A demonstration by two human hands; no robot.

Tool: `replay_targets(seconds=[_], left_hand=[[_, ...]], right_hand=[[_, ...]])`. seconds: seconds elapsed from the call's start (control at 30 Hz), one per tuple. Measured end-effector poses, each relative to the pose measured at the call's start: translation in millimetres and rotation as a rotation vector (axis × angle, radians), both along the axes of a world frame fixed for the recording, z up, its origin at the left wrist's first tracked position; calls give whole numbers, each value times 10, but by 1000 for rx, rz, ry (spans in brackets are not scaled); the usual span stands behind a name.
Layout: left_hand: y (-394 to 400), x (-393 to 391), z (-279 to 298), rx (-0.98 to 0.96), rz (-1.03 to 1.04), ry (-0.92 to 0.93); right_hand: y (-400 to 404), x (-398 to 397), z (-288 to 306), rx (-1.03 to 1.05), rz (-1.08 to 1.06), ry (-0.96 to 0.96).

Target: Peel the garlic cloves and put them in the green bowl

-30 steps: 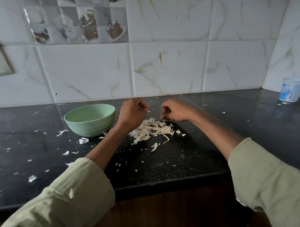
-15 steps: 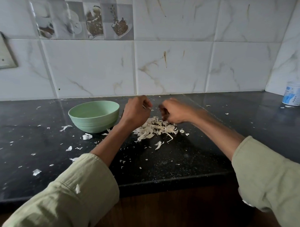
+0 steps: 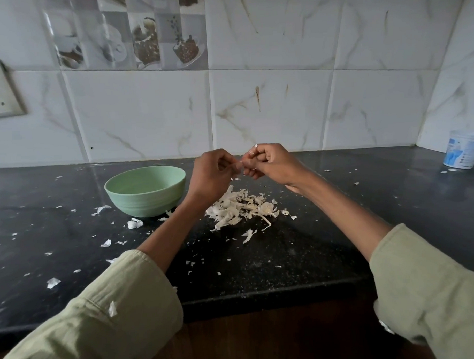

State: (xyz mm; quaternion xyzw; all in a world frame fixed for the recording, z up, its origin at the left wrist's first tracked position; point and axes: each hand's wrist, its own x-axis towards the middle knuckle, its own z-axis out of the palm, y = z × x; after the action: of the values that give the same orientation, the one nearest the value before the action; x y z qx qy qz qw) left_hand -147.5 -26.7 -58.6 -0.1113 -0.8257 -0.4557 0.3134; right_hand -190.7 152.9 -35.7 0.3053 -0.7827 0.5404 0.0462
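Both my hands, left (image 3: 210, 172) and right (image 3: 270, 162), pinch one small clove (image 3: 252, 152) above the peel pile (image 3: 241, 207), bowl (image 3: 146, 190) at 9 o'clock; a slip drops it into the peels on the desk (image 3: 260, 264).

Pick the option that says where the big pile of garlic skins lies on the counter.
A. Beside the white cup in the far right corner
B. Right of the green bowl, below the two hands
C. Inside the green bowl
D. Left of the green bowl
B: the pile of garlic skins sits on the black counter right of the green bowl, beneath the raised left hand and right hand.
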Motion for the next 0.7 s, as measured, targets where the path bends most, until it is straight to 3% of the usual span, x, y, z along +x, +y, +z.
replay_targets(seconds=[0.17,0.7], left_hand=[[10,5,23,35,-13,5],[16,89,44,20,24,-24]], right_hand=[[-43,2,0,-106,44,-50],[-41,-7,-13,-96,83,-57]])
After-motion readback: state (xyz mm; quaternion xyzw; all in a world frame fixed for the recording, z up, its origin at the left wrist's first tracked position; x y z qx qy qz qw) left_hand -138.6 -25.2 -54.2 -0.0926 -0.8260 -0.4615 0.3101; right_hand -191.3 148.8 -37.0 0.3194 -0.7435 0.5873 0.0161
